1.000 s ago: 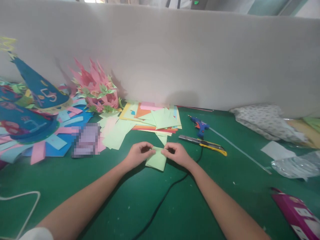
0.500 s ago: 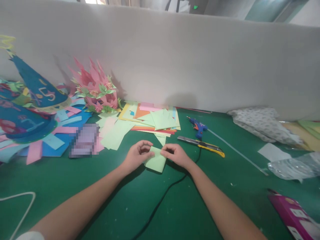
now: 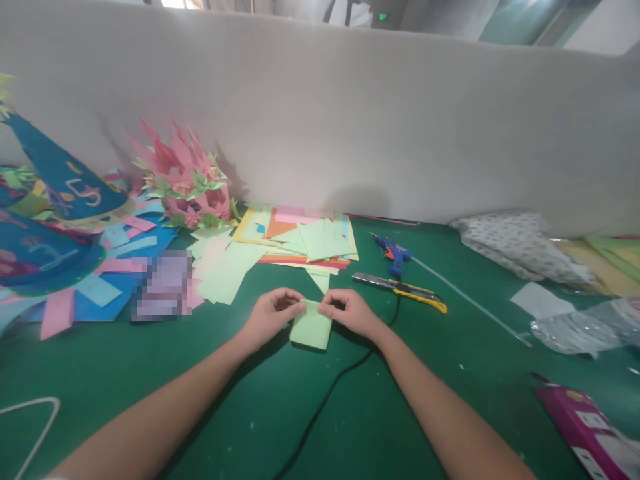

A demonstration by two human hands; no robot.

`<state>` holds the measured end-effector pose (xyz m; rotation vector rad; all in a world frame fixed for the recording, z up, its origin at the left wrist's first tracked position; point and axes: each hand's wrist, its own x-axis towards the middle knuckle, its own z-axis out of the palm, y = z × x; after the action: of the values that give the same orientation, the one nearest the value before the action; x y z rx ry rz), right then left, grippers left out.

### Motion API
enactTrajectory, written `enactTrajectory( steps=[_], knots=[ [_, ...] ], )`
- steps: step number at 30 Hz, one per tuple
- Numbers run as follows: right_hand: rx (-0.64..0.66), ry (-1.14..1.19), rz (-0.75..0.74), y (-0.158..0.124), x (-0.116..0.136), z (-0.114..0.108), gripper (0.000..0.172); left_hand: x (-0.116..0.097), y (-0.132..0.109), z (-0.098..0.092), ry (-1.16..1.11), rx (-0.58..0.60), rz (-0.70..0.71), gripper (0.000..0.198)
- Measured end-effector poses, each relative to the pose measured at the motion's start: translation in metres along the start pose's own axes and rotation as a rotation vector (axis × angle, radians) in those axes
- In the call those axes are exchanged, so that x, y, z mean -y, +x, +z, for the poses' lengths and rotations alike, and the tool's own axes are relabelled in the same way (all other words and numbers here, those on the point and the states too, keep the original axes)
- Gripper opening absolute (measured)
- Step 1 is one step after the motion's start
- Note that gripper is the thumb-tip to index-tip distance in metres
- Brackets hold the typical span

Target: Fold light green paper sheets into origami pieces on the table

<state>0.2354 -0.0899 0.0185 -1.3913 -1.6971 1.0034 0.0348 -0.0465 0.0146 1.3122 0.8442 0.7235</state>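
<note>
— Has anything moved since a moment ago?

— Hardly. Both hands have stayed in the same spot, and the green paper (image 3: 311, 330) has only slid a tiny bit nearer.

— Where is the paper now?

— Flat on the green tabletop (image 3: 150, 373), in the middle, between the two hands. The left hand (image 3: 273, 313) has its fingers pinched shut on the far left corner. The right hand (image 3: 350, 312) pinches the far right corner the same way.

— It looks like a fold. How would you do it well?

— I think you line up the corners first. Then hold one side down and rub along the far edge so the crease comes out sharp and straight. Don't pull, or the thin paper may slip or tear.

— What else is around?

— A black cord (image 3: 325, 400) runs from just beside the paper toward the near edge. It could catch a wrist. Just right of the right hand lies a yellow knife (image 3: 400, 291), and beyond it a blue glue gun (image 3: 395, 252). Best keep fingers away from that blade.

— And on the far side?

— A pile of coloured sheets (image 3: 305, 240) sits near the white wall (image 3: 350, 120). To the left stands a pink paper flower (image 3: 183, 177), with blue cone hats (image 3: 65, 180) further left. A purple box (image 3: 585, 420) lies near right, well apart.
</note>
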Motion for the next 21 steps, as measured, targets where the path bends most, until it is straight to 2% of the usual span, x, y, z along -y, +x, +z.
enactTrajectory(
  steps=[5,12,17,21],
  knots=[
    [0.010,0.003,-0.002,-0.0012,-0.0006,-0.0001,0.027,-0.0034,-0.0005,0.0013,0.045,-0.010,0.004,0.033],
    [0.011,0.085,-0.013,-0.0019,0.0005,-0.0011,0.031,-0.0007,0.0028,-0.0014,-0.027,-0.116,0.034,0.034],
    [-0.069,0.129,-0.001,-0.0005,0.0000,-0.0017,0.029,-0.0062,0.0012,0.0009,-0.154,-0.075,0.028,0.035],
    [-0.141,0.265,0.046,0.0016,-0.0022,-0.0020,0.027,-0.0061,0.0011,0.0010,-0.115,-0.061,0.052,0.032]
  ],
)
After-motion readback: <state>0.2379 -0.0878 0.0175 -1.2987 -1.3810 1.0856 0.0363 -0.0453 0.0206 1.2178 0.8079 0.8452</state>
